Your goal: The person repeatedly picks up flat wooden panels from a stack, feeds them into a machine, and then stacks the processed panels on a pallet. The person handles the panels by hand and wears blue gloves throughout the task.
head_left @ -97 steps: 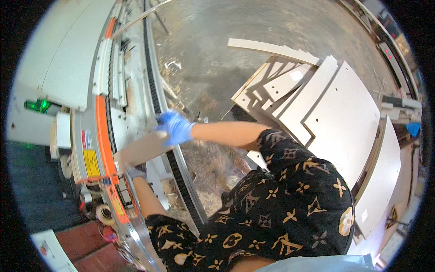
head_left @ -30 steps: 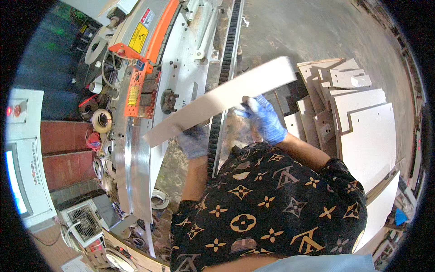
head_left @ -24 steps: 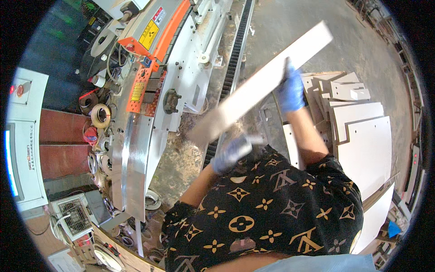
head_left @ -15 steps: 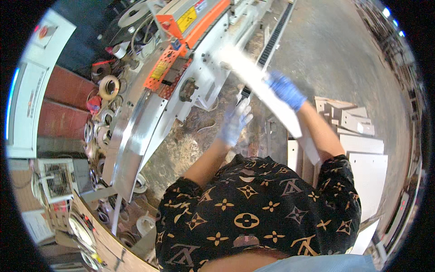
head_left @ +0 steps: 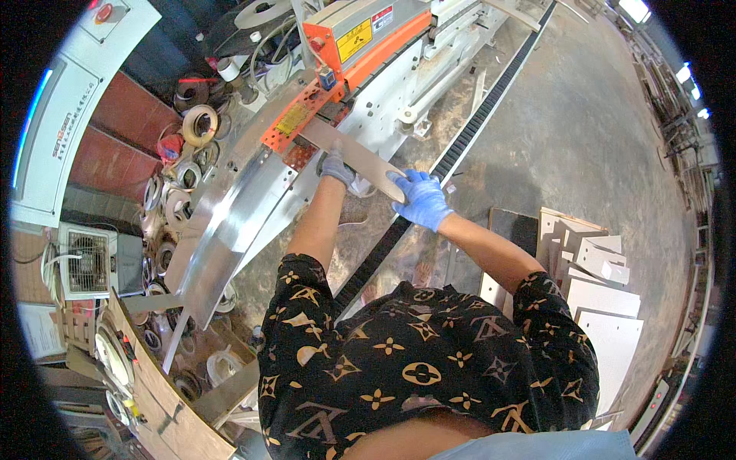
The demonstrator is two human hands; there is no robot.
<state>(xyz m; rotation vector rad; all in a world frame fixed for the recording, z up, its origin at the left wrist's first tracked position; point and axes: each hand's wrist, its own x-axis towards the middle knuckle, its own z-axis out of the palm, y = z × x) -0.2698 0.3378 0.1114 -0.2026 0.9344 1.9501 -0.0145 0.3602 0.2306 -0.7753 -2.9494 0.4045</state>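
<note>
A narrow, pale panel strip (head_left: 366, 164) slants across in front of me, its far end at the orange perforated guard (head_left: 289, 123) of a long white and orange machine (head_left: 399, 92). My right hand (head_left: 422, 199), in a blue glove, grips the near end, fingers over the top face. Farther along the strip, my left hand (head_left: 336, 167) in a greyish glove holds its left edge, with the thumb on top and the other fingers partly hidden. A shiny metal table (head_left: 222, 222) runs toward me from the guard.
Coiled rolls of edging tape (head_left: 201, 126) crowd the floor left of the machine. A black roller track (head_left: 491, 100) crosses the floor on its right. Stacked white panels (head_left: 606, 307) stand by my right elbow. A control cabinet (head_left: 69, 115) is far left, above a fan unit (head_left: 86, 261).
The strip has swung left and its far end now meets the machine's guard. My right hand moved left with it. My left hand, earlier apart from the strip, now holds its edge.
</note>
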